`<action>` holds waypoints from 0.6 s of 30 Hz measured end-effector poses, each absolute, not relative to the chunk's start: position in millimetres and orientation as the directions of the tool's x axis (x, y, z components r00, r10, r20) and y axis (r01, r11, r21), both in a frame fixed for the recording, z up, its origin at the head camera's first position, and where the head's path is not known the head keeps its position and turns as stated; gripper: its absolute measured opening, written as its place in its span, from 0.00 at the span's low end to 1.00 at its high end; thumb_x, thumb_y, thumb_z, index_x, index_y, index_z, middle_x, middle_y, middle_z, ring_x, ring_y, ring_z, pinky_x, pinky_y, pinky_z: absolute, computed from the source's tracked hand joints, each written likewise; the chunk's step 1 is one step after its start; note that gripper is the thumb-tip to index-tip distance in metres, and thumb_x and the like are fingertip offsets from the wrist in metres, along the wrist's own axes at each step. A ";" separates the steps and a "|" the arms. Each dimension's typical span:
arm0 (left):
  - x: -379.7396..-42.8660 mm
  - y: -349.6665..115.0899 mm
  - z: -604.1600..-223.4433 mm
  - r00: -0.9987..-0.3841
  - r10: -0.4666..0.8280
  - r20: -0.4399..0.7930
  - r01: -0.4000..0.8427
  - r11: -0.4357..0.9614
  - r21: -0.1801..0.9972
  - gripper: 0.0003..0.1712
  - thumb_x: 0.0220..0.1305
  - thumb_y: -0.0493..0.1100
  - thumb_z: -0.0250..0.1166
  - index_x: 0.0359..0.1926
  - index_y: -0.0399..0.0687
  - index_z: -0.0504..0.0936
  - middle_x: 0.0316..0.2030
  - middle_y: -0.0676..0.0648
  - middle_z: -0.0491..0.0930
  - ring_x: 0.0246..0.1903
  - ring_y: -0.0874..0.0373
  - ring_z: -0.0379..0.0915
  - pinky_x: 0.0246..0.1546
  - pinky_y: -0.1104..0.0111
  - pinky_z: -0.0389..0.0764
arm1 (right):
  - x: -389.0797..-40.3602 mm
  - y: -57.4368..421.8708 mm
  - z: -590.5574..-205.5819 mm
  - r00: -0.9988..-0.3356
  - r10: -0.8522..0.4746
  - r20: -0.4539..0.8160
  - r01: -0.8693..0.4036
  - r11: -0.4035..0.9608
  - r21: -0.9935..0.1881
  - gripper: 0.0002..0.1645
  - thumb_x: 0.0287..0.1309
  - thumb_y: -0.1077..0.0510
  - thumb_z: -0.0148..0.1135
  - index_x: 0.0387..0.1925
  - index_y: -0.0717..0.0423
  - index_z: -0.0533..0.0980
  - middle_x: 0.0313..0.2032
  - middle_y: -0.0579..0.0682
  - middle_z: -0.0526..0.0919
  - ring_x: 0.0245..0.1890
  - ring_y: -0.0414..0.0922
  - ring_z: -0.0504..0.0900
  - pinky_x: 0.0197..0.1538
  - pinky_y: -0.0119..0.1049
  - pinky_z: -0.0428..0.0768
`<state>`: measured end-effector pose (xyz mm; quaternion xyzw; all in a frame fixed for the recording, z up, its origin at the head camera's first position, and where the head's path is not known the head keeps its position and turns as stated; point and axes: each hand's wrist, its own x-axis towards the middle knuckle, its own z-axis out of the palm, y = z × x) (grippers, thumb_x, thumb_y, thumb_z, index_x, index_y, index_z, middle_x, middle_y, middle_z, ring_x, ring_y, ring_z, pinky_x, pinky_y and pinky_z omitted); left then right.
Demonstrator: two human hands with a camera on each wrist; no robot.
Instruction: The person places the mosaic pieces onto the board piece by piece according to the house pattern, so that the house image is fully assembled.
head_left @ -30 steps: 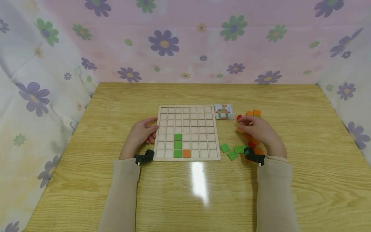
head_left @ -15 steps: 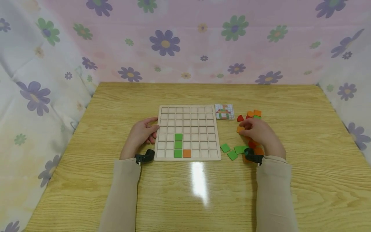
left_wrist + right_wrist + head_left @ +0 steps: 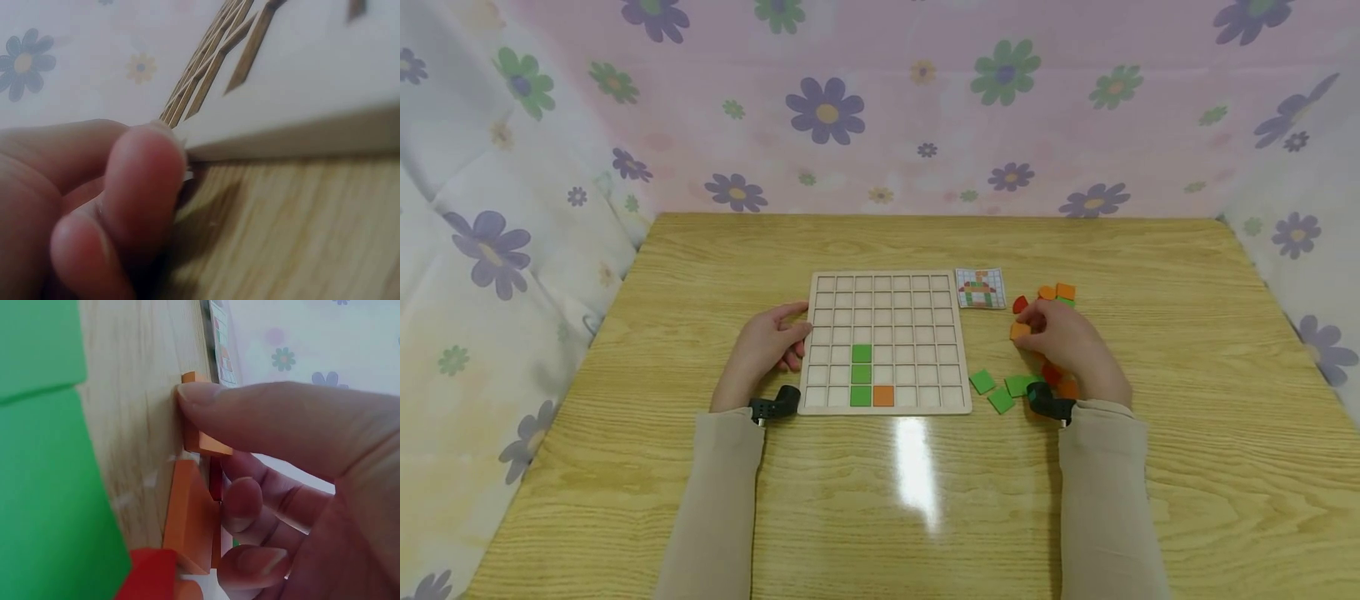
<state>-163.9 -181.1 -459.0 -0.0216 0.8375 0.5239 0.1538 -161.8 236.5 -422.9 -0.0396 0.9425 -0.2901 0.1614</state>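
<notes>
In the head view, a wooden grid board lies flat on the table. Three green square tiles stand in one column of it, with an orange tile beside the lowest. My left hand rests at the board's left edge, thumb and index fingertips touching its side; the left wrist view shows the thumb by the rim. At the right, my right hand pinches an orange square tile between thumb and fingers. The right wrist view shows the thumb on this tile; the index fingertip is hidden.
A small printed pattern card lies by the board's upper right corner. Loose green tiles, red pieces and orange pieces lie around the right hand, partly covered by it. A flowered cloth hangs behind the table.
My right hand has come down from beside the red piece to the orange square tile, closed its fingers on it and shifted slightly left. The left hand and board stay put.
</notes>
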 end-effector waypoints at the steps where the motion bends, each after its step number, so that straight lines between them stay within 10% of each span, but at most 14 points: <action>1: -164.2 -180.9 -459.2 -0.952 0.125 -0.280 -0.197 0.451 0.871 0.27 0.60 0.52 0.58 0.61 0.60 0.66 0.21 0.41 0.77 0.15 0.49 0.74 0.14 0.64 0.74 | -161.8 236.1 -422.8 -0.945 -0.167 -0.280 0.021 0.827 -0.562 0.20 0.54 0.54 0.60 0.47 0.59 0.71 0.43 0.57 0.72 0.41 0.52 0.69 0.46 0.48 0.68; 18: -164.7 -180.0 -458.4 -0.952 0.116 -0.283 -0.200 0.463 0.863 0.26 0.60 0.52 0.58 0.60 0.59 0.67 0.21 0.42 0.77 0.15 0.50 0.74 0.14 0.64 0.74 | -162.8 219.3 -420.1 -0.955 -0.192 -0.228 -0.028 0.819 -0.573 0.26 0.51 0.40 0.59 0.45 0.53 0.74 0.39 0.51 0.75 0.38 0.48 0.70 0.42 0.43 0.68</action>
